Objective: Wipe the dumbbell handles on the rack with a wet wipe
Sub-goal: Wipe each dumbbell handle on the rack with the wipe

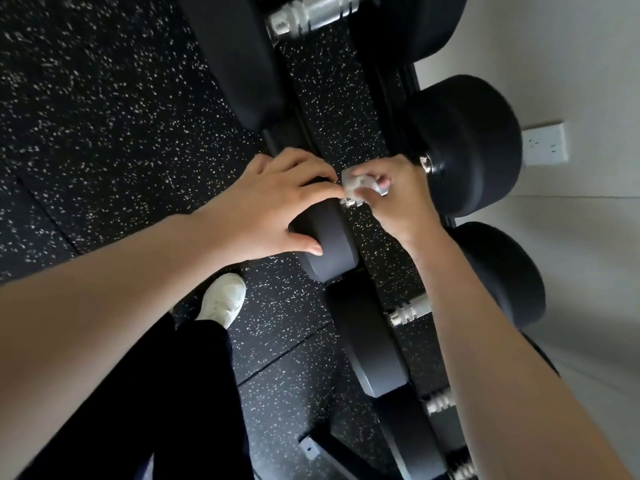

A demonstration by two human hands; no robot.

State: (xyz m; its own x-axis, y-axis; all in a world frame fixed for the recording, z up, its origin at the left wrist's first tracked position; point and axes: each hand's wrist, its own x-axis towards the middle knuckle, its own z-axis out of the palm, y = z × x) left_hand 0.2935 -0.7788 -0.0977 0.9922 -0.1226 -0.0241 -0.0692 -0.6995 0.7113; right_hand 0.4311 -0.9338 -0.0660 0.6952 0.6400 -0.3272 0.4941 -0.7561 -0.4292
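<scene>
Left hand [273, 206] is palm down, draped over a black rubber dumbbell head [330, 252]. Fingers curl over its far edge, thumb lies pressed along the near face. Left wrist is slightly bent. The bare left forearm [121, 306] comes in from the lower-left corner. Right hand [398, 199] has its back toward the camera, fingers and thumb curled round a crumpled white wet wipe [360, 187]. Fingertips there are partly blurred. Right wrist is roughly straight, and the bare right forearm [502, 358] rises from the lower-right edge. The hands sit just beside each other, left fingertips close to the wipe. Forearms angle inward toward the hands.
</scene>
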